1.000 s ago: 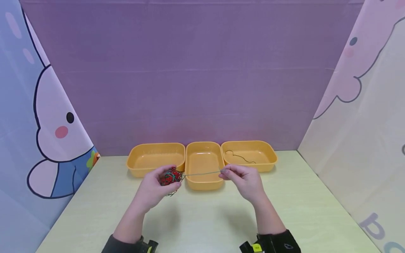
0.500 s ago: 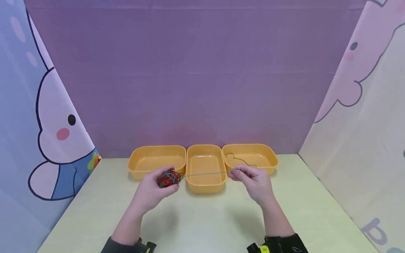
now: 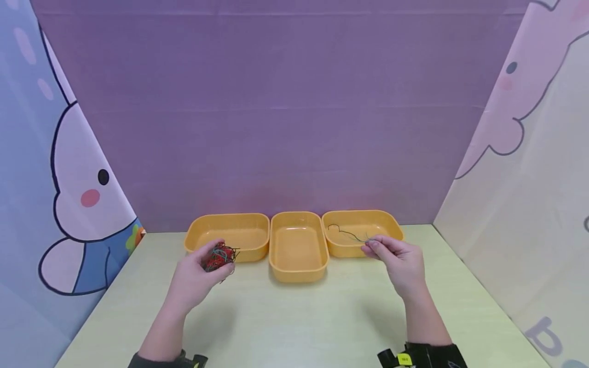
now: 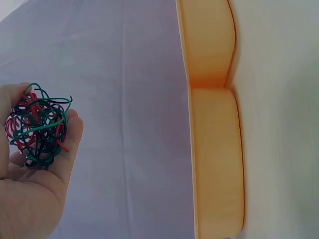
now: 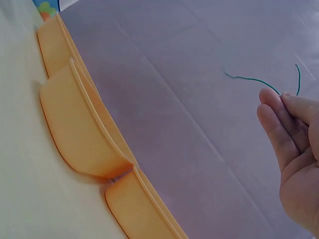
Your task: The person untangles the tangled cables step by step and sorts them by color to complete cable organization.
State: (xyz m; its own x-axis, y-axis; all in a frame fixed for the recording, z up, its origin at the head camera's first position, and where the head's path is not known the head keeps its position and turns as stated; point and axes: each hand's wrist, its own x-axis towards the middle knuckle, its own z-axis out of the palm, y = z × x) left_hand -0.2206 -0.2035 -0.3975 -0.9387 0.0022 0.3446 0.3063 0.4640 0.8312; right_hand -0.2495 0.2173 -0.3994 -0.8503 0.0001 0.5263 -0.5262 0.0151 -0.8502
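A tangled ball of red, green and black wires [image 3: 220,257] sits in my left hand [image 3: 197,278], gripped between thumb and fingers. In the left wrist view the tangle [image 4: 40,127] shows loose wire ends poking out. My right hand [image 3: 400,263] pinches a single thin green wire [image 5: 254,80] between thumb and fingertips, its two ends sticking out freely. That hand is in front of the right yellow tray [image 3: 391,225], where a dark bent wire [image 3: 349,232] lies. The left hand is in front of the left yellow tray [image 3: 230,220].
Between the two side trays stands a middle yellow tray [image 3: 299,271], set lengthwise. All three trays sit at the back of the pale table [image 3: 294,317], against a purple backdrop [image 3: 294,112]. Printed panels rise at both sides.
The green wire, earlier stretched between both hands, has come free of the tangle and is in the right hand alone. The right hand has moved right, the left hand left.
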